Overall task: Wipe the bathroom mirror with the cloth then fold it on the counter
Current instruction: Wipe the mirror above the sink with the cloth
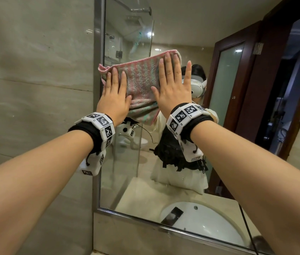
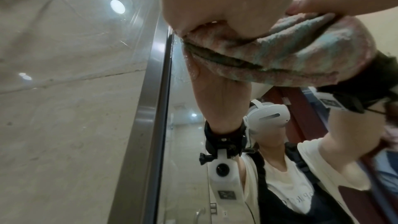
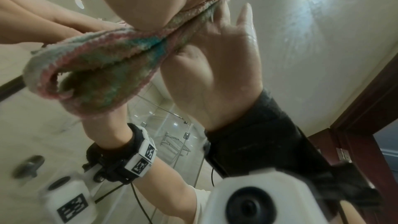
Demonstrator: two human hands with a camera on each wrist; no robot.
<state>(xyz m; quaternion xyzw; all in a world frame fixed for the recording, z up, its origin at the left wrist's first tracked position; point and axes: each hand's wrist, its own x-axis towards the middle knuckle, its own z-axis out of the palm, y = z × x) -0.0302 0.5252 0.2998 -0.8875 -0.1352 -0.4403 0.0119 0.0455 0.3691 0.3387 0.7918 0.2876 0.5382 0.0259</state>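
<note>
Cloth [image 1: 141, 83]: pink and pale teal/mint stripes, pink edging; the wrist views show stronger teal-blue patches in the folds. Mirror [image 1: 127, 162] frame: brushed silver metal. Wall [image 1: 35, 89] left of the mirror: beige-grey stone with faint veining. Wristbands [image 1: 101, 126]: black straps, white blocks with black-and-white square marker patterns. Door [image 1: 237, 80] in the mirror: dark red-brown wood, frosted pale green-white glass panel. Basin [image 1: 206, 223] in the mirror's lower part: white.
</note>
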